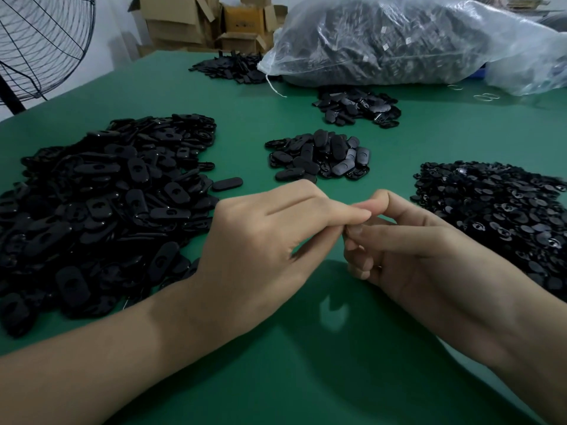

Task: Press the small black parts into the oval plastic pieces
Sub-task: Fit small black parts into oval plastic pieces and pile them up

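Observation:
My left hand (270, 237) and my right hand (399, 240) meet fingertip to fingertip above the green table (306, 348). Both pinch at the same spot, and only a dark sliver of a black part shows between the fingers; the rest is hidden. A big heap of black oval plastic pieces (101, 204) lies to the left of my left hand. A heap of small black parts (503, 210) lies to the right of my right hand. A smaller pile of oval pieces (319, 154) sits just beyond my hands.
Two more piles of black pieces (357, 105) (230, 67) lie farther back. A large clear plastic bag (399, 41) full of dark parts fills the back right. A standing fan (40, 47) is at the far left, with cardboard boxes (196, 19) behind the table.

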